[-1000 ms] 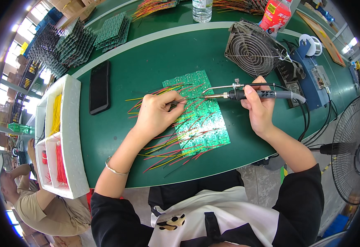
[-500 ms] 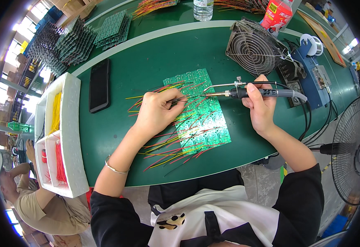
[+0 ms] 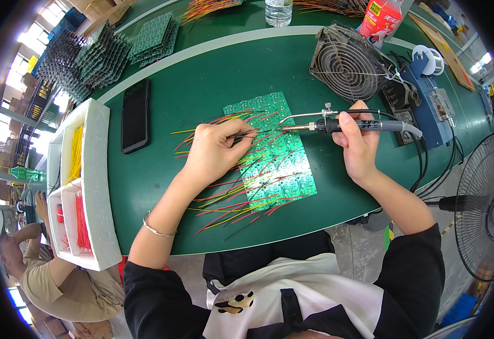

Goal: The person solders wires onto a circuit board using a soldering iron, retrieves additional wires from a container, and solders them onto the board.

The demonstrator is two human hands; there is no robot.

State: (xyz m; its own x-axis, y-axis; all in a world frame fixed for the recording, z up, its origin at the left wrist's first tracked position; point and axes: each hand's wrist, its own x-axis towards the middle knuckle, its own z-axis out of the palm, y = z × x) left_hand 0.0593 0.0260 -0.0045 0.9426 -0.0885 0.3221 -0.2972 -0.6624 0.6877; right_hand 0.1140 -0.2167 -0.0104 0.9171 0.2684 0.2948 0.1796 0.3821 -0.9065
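Observation:
A green panel of circuit boards (image 3: 286,164) lies on the bench, with red, yellow and black wires (image 3: 224,195) sticking out across its left side. Over the panel's upper left part, my left hand (image 3: 219,147) is closed in a pinch on a thin dark wire (image 3: 246,134), whose end points toward the board. My right hand (image 3: 359,144) grips a soldering iron (image 3: 343,126) with a bent metal solder-feed tube (image 3: 300,117) along its top. The iron's tip is at the board, just right of my left fingertips; whether it touches a pad is too small to tell.
A white foam box (image 3: 97,186) of yellow and red wires and a black phone (image 3: 136,116) are on the left. Behind the iron stand a fan (image 3: 346,65) and a blue solder-feeder unit (image 3: 428,101) with cables. Stacked boards (image 3: 154,39) sit far left; a co-worker (image 3: 60,282) is beyond.

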